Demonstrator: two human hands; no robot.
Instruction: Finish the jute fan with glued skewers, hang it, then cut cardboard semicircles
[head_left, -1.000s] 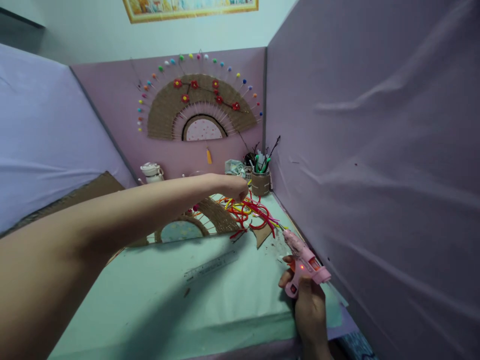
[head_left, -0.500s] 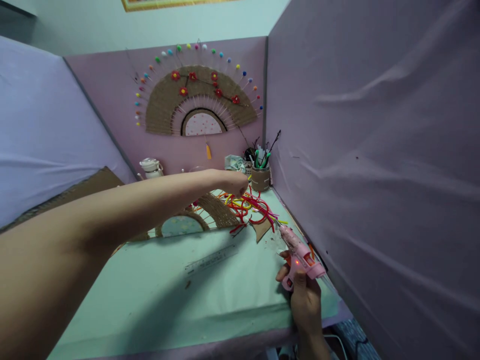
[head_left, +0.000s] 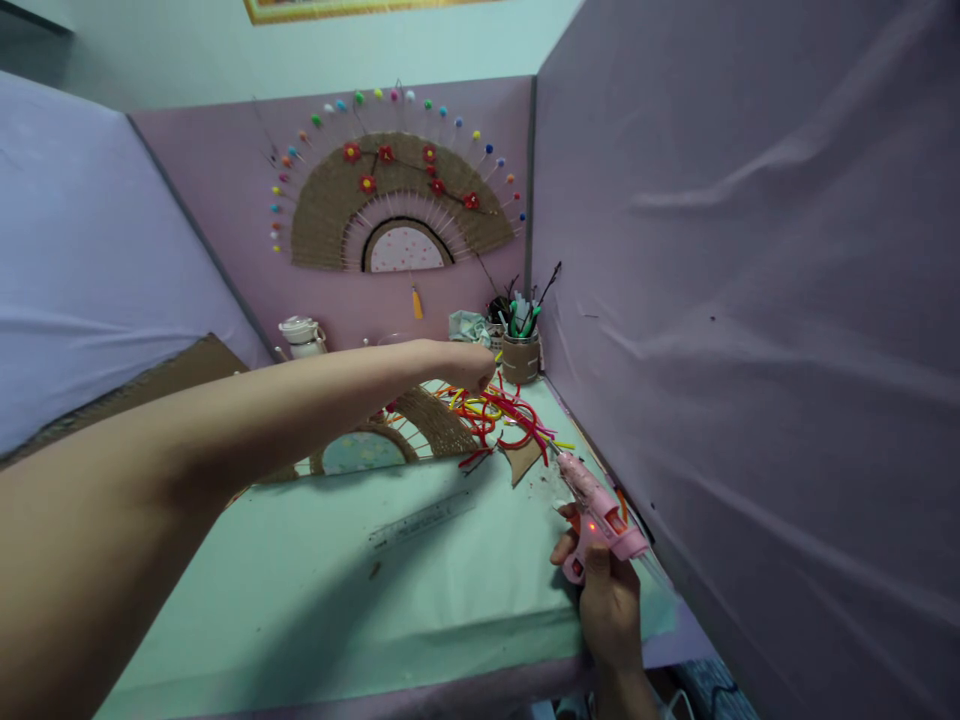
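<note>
My left hand (head_left: 474, 367) reaches across to the pile of red, pink, yellow and orange craft stems (head_left: 517, 420). Its fingers are curled down and mostly hidden, so what they hold cannot be made out. My right hand (head_left: 609, 595) grips a pink glue gun (head_left: 600, 505) with a lit orange light, its nozzle pointing up and left toward the stems. A scrap of brown cardboard (head_left: 521, 460) lies just below the pile. Under my left forearm is a brown woven fan (head_left: 442, 425) with a light blue patterned centre (head_left: 361, 452).
A clear ruler (head_left: 420, 520) lies on the green table cover (head_left: 315, 570). Behind the stems stands a brown pot (head_left: 521, 358) of tools and twigs. A white-lidded jar (head_left: 302, 335) is at the back left. A decorated fan (head_left: 322, 205) hangs on the back panel.
My right hand and the glue gun have shifted very slightly to the left. My left hand stays in the same place over the stems.
</note>
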